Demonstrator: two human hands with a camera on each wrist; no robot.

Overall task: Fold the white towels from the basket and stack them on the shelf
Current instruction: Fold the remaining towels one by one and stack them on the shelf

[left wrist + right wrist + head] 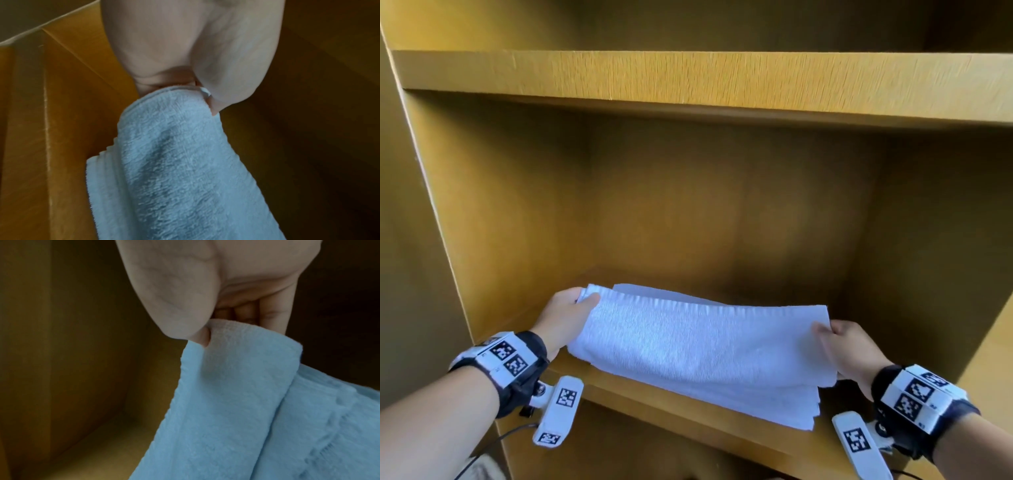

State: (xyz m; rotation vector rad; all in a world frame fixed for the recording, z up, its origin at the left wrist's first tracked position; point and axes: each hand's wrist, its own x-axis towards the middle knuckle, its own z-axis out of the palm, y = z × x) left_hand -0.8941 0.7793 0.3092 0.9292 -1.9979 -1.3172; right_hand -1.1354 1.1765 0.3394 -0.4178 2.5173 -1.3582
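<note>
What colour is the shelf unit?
Yellowish-brown wood; the head view shows it best.

warm yellow-brown wooden cabinet (517, 205) with shadowed back panel (722, 205)

head view bright, edges warped; wrist views dim, soft, blue-tinted.

towel (698, 346): was white, pale blue in both wrist views
shelf (661, 401): was yellow-brown wood grain
wrist bands (503, 356): were black, with white black-patterned marker squares
</note>
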